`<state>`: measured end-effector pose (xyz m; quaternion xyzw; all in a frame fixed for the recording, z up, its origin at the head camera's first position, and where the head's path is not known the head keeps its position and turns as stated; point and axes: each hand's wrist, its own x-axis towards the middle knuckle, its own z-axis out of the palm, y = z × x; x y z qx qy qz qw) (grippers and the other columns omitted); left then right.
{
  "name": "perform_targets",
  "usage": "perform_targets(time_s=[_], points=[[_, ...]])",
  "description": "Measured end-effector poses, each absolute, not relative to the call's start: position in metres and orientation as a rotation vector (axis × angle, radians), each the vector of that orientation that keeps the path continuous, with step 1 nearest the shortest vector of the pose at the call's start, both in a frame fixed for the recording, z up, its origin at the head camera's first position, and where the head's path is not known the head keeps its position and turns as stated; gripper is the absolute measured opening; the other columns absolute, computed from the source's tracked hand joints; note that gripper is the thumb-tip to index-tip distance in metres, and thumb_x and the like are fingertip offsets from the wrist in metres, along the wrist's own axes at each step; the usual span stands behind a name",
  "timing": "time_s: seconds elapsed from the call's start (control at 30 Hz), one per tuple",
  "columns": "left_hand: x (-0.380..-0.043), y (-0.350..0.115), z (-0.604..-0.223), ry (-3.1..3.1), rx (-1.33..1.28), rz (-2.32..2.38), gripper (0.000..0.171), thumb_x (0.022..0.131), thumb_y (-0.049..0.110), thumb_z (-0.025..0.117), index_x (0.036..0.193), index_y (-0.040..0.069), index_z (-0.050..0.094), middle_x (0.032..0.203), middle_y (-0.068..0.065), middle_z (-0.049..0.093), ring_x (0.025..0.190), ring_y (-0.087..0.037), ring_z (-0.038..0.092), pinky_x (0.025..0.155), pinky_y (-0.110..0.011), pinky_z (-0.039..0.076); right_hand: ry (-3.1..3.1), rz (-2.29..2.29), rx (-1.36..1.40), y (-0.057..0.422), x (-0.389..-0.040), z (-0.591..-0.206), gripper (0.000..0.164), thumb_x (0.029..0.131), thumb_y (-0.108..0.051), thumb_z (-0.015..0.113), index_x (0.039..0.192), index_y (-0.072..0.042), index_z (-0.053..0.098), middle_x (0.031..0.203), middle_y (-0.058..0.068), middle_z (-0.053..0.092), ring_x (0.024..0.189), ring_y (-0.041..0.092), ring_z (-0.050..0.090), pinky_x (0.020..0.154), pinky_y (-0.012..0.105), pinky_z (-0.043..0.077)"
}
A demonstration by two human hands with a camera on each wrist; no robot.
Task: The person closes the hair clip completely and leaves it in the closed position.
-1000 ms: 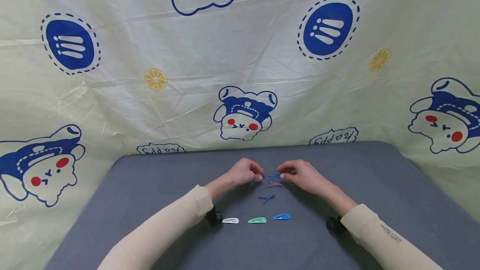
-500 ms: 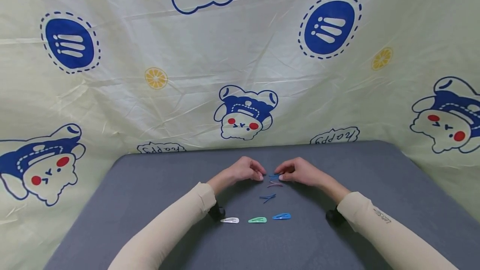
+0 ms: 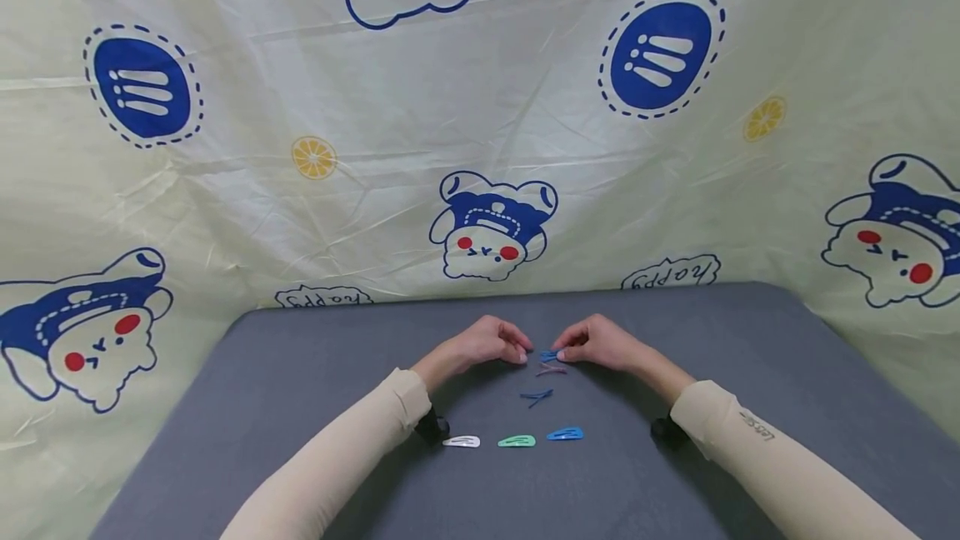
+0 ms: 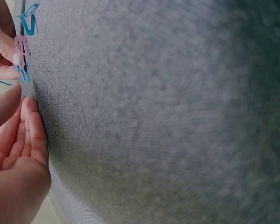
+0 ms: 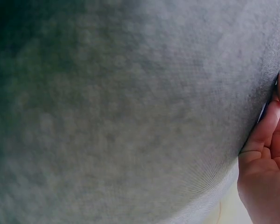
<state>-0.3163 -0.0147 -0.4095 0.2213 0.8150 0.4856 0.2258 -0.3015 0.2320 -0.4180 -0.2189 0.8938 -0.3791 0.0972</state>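
In the head view my right hand [image 3: 603, 343] pinches a blue snap hair clip [image 3: 548, 355] at the far part of the table, between thumb and index finger. My left hand [image 3: 489, 342] is just left of that clip, its fingers relaxed and holding nothing; in the left wrist view a gap shows between thumb and fingers of this left hand [image 4: 25, 158]. Right in front of the pinched clip lies a pink hair clip [image 3: 552, 370]. Nearer still is another blue hair clip [image 3: 537, 397], its parts spread apart. The right wrist view shows only part of the right hand [image 5: 268, 163].
A row of closed hair clips lies nearer on the grey table [image 3: 600, 490]: one white clip [image 3: 462, 442], one green clip [image 3: 517, 441] and one blue clip [image 3: 566, 434]. A printed curtain [image 3: 375, 107] hangs right behind the table.
My right hand has moved slightly left and closed its thumb and index finger on the far blue hair clip. The left hand has barely moved.
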Motion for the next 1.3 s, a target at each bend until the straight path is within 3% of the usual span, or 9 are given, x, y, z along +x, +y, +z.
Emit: perform_targets(time_s=[0.27, 0.77, 1.3], points=[[-0.316, -0.014, -0.411, 2.243, 0.590, 1.350, 0.020, 0.090, 0.006, 0.069, 0.110, 0.003, 0.072, 0.098, -0.003, 0.068, 0.086, -0.017, 0.056, 0.085, -0.032, 0.047, 2.642, -1.151, -0.650, 0.234, -0.302, -0.419, 0.009, 0.090, -0.010, 0.072, 0.095, -0.005, 0.077, 0.090, 0.002, 0.072, 0.083, 0.019, 0.056, 0.078, 0.037, 0.046], [-0.308, -0.014, -0.405, 2.330, 0.616, 1.301, 0.017, 0.089, 0.005, 0.071, 0.106, 0.002, 0.073, 0.089, -0.002, 0.068, 0.079, -0.015, 0.056, 0.076, -0.027, 0.047, 2.690, -1.152, -0.632, 0.234, -0.297, -0.417, 0.011, 0.090, -0.014, 0.072, 0.097, -0.007, 0.077, 0.092, 0.000, 0.072, 0.086, 0.018, 0.057, 0.080, 0.035, 0.046], [-0.299, -0.017, -0.401, 2.453, 0.684, 1.264, 0.019, 0.091, 0.009, 0.071, 0.109, 0.005, 0.073, 0.092, 0.003, 0.067, 0.083, -0.016, 0.059, 0.078, -0.031, 0.048, 2.775, -1.223, -0.540, 0.229, -0.278, -0.411, 0.011, 0.090, -0.017, 0.073, 0.098, -0.011, 0.077, 0.092, -0.001, 0.070, 0.079, 0.018, 0.058, 0.070, 0.032, 0.049]])
